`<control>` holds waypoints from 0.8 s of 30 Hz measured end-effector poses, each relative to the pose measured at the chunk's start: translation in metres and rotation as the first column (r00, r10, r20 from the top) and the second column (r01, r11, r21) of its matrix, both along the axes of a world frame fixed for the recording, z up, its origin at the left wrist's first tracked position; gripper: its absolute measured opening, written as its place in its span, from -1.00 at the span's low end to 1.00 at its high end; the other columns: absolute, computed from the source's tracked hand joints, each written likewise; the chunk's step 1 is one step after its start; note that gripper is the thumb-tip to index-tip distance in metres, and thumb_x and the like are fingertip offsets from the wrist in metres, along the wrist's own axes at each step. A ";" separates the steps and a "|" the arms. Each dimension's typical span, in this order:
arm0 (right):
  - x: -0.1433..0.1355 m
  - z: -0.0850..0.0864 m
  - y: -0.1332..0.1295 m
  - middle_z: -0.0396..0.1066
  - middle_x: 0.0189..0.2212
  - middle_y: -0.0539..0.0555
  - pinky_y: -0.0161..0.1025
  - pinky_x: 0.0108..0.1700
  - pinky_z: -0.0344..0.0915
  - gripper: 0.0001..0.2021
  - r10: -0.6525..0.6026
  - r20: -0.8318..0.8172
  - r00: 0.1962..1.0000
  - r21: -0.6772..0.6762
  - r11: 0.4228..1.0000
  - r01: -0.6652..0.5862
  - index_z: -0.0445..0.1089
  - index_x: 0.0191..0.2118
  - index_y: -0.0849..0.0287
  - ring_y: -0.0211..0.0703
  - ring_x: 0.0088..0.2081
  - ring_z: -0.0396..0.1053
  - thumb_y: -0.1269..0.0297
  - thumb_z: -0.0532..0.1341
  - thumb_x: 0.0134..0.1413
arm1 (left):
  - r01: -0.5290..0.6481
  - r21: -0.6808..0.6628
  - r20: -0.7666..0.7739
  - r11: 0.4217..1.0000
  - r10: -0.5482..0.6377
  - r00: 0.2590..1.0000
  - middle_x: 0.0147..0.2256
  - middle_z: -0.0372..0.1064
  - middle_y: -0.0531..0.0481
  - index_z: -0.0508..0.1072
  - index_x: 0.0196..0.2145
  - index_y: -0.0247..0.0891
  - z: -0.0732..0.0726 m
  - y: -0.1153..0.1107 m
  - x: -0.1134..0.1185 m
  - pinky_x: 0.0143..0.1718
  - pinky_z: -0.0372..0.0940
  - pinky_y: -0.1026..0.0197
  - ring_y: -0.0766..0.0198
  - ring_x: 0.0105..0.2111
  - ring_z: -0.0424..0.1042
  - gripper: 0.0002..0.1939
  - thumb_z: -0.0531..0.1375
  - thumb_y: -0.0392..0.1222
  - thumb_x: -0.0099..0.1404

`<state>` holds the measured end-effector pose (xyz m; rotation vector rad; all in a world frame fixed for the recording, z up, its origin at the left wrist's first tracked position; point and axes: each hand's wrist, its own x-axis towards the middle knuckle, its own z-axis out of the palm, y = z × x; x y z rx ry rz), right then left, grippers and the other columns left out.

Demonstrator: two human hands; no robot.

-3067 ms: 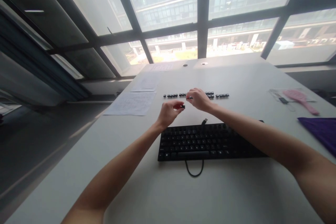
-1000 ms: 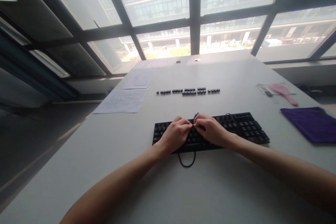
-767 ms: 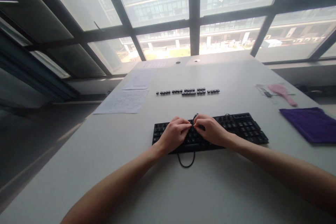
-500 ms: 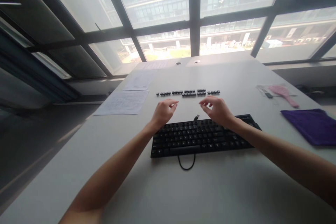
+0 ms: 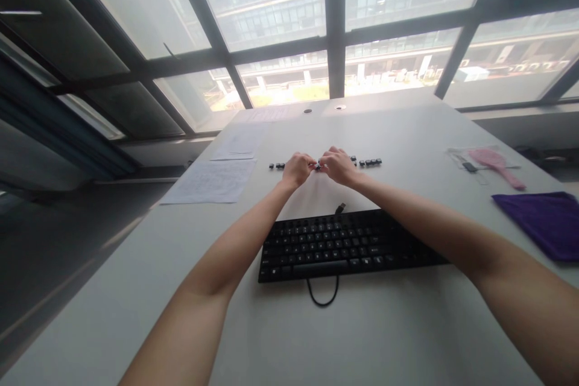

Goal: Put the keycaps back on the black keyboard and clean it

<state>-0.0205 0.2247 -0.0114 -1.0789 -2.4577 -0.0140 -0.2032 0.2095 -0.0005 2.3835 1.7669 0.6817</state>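
Note:
A row of loose black keycaps (image 5: 371, 162) lies across the white desk beyond a black keyboard (image 5: 316, 253). My left hand (image 5: 297, 170) is closed in a pinch at the middle of the row, its fingertips at a dark keycap (image 5: 318, 166). Right beside it, my right hand (image 5: 337, 166) has its fingers closed at the same spot, the fingertips nearly meeting those of the left. Both hands hide much of the row; only its two ends show clearly. The keyboard lies below my wrists, its right part covered by my right forearm.
A USB plug (image 5: 340, 208) rests behind the keyboard and a cable loop (image 5: 322, 304) sticks out in front. Papers (image 5: 210, 182) lie left. At right are a pink hairbrush (image 5: 495, 164) and a folded purple cloth (image 5: 538, 223). Large windows stand beyond the desk.
Both hands have moved forward and inward, from above the keyboard's back edge to the middle of the keycap row. Their fingers have come together at the keycaps.

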 end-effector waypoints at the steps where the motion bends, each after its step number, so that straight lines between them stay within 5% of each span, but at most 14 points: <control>1: -0.002 -0.001 0.001 0.56 -0.22 0.20 -0.08 -0.05 0.08 -0.83 0.008 0.014 1.000 0.009 1.000 -0.008 0.57 -0.29 0.21 0.05 -0.05 0.27 0.40 0.21 0.26 | 0.008 0.000 0.000 1.000 -0.008 1.000 -0.13 0.61 -0.06 0.69 -0.22 -0.16 -0.001 0.001 0.001 0.04 0.32 0.16 0.11 -0.05 0.46 -0.80 0.27 -0.30 0.27; 6: -0.009 0.000 0.003 0.55 -0.25 0.24 -0.04 -0.05 0.03 -0.77 0.011 0.038 0.999 -0.004 1.000 -0.011 0.56 -0.36 0.24 0.06 -0.08 0.26 0.45 0.16 0.27 | -0.015 -0.006 0.032 1.000 0.016 0.999 -0.26 0.62 -0.11 0.70 -0.29 -0.19 -0.003 0.002 0.005 -0.04 0.35 0.16 0.09 -0.12 0.48 -0.85 0.28 -0.28 0.25; 10: -0.007 0.009 -0.007 0.55 -0.28 0.24 -0.03 -0.03 0.06 -0.78 0.005 -0.034 0.999 -0.015 1.000 -0.006 0.56 -0.36 0.23 0.07 -0.09 0.29 0.48 0.18 0.23 | -0.070 -0.017 0.090 0.997 0.072 0.993 -0.30 0.62 -0.10 0.70 -0.29 -0.22 0.011 -0.011 0.004 -0.18 0.34 0.22 0.15 -0.25 0.53 -0.86 0.30 -0.23 0.23; 14: 0.016 0.023 -0.042 0.55 -0.28 0.15 -0.10 -0.05 0.18 -0.86 0.048 -0.300 0.953 -0.071 0.995 -0.073 0.56 -0.33 0.19 -0.04 -0.17 0.37 0.47 0.25 0.18 | -0.086 -0.021 0.245 0.996 0.089 0.965 -0.42 0.59 -0.03 0.70 -0.32 -0.22 0.032 -0.055 0.007 -0.33 0.30 0.25 0.27 -0.45 0.46 -0.87 0.34 -0.16 0.20; 17: 0.046 0.029 -0.085 0.54 -0.32 0.09 -0.18 -0.15 0.30 -0.93 0.050 -0.504 0.862 -0.173 0.972 -0.158 0.54 -0.34 0.17 -0.13 -0.26 0.42 0.40 0.29 0.15 | 0.037 -0.075 0.329 0.997 -0.010 0.944 -0.51 0.53 0.02 0.70 -0.31 -0.21 0.042 -0.103 0.015 -0.42 0.24 0.27 0.34 -0.54 0.34 -0.84 0.36 -0.11 0.20; 21: 0.082 0.022 -0.140 0.54 -0.36 0.07 -0.18 -0.21 0.37 -0.92 -0.013 -0.549 0.836 -0.339 0.918 -0.208 0.54 -0.36 0.15 -0.12 -0.30 0.45 0.33 0.30 0.14 | 0.149 -0.188 0.413 0.971 -0.060 0.909 -0.48 0.56 0.03 0.70 -0.32 -0.18 0.040 -0.154 0.033 -0.42 0.22 0.27 0.32 -0.49 0.35 -0.86 0.37 -0.12 0.19; 24: 0.095 0.014 -0.163 0.54 -0.35 0.06 -0.18 -0.21 0.39 -0.93 -0.024 -0.525 0.851 -0.406 0.886 -0.225 0.54 -0.36 0.14 -0.12 -0.30 0.46 0.37 0.30 0.12 | 0.224 -0.261 0.459 0.939 -0.084 0.885 -0.45 0.58 0.02 0.70 -0.33 -0.19 0.032 -0.171 0.046 -0.38 0.26 0.26 0.28 -0.45 0.42 -0.89 0.36 -0.16 0.19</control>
